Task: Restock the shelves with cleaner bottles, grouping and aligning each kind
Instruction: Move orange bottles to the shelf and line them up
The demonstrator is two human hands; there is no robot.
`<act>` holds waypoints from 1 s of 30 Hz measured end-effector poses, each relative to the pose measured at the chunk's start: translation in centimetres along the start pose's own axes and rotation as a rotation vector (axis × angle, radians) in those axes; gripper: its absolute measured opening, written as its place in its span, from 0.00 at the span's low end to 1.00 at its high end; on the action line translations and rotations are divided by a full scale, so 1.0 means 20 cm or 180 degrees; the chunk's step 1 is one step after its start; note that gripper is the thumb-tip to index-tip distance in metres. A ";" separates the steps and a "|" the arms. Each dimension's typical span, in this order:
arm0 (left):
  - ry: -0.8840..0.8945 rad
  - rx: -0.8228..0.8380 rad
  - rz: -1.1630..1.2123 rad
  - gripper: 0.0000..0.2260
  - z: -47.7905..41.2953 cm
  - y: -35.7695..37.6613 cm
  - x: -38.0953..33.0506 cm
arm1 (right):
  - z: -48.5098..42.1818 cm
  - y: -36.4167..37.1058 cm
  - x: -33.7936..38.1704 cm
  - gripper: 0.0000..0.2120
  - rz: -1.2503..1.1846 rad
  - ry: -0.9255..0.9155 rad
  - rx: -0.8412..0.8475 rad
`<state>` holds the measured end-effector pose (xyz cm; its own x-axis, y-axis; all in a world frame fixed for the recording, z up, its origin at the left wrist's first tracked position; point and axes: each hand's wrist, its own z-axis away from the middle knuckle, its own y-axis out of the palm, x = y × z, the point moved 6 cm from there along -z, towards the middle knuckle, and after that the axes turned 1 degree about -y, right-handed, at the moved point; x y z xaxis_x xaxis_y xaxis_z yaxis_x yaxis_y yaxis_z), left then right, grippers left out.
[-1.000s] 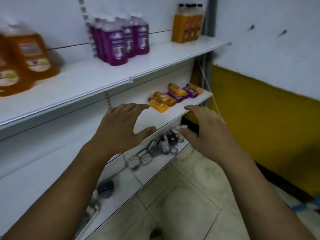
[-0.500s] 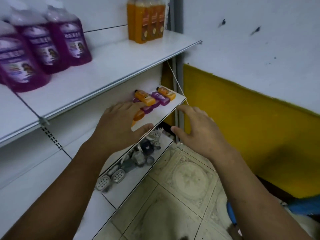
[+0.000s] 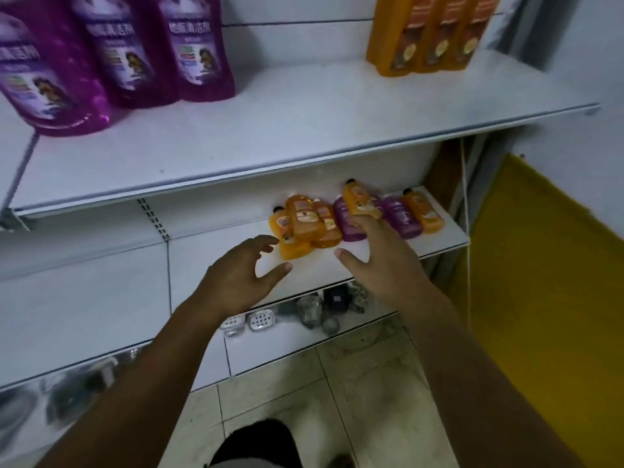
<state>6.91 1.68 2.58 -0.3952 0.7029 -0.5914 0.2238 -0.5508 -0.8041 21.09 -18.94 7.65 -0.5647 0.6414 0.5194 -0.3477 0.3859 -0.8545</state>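
Observation:
Several orange and purple cleaner bottles lie flat in a jumble on the middle shelf (image 3: 449, 243): an orange heap (image 3: 304, 224) at the left, purple bottles (image 3: 401, 216) and an orange one (image 3: 423, 211) further right. My left hand (image 3: 241, 275) hovers open just in front of the orange heap, touching nothing. My right hand (image 3: 378, 258) is spread open, its fingertips reaching an orange bottle (image 3: 359, 199) that lies across a purple one (image 3: 347, 221). On the top shelf (image 3: 287, 136) stand large purple bottles (image 3: 135, 52) and tall orange bottles (image 3: 435, 32), upright in rows.
The bottom shelf (image 3: 280, 349) carries soap dishes (image 3: 260, 320), small glass jars (image 3: 310, 309) and a dark object. A tiled floor lies below, a yellow and white wall (image 3: 547, 265) to the right. A thin cord hangs at the shelf's right end.
The view has moved closer and to the right along the shelves. Both hands have reached forward onto the middle shelf; the right fingers now touch an orange bottle.

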 end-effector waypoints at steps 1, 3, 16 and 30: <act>-0.0187 -0.0018 0.0155 0.26 -0.01 0.03 0.03 | -0.06 0.03 -0.04 0.28 -0.0049 -0.0010 0.0059; -0.0544 -0.0063 0.0570 0.27 -0.01 0.10 0.10 | -0.16 0.09 -0.12 0.26 -0.0206 0.0000 0.0162; -0.1973 0.0147 0.1537 0.32 -0.49 0.63 0.46 | -0.72 0.50 -0.36 0.11 -0.1510 0.0524 0.0801; -0.2778 -0.0613 0.3390 0.20 -0.79 0.93 0.55 | -1.04 0.97 -0.47 0.25 -0.1606 0.1089 0.1332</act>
<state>20.80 6.34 -19.86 -0.3652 -0.5560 -0.7467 0.8551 -0.5174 -0.0329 35.26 -3.71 -14.00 -0.0195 0.6502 0.7595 -0.7982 0.4473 -0.4034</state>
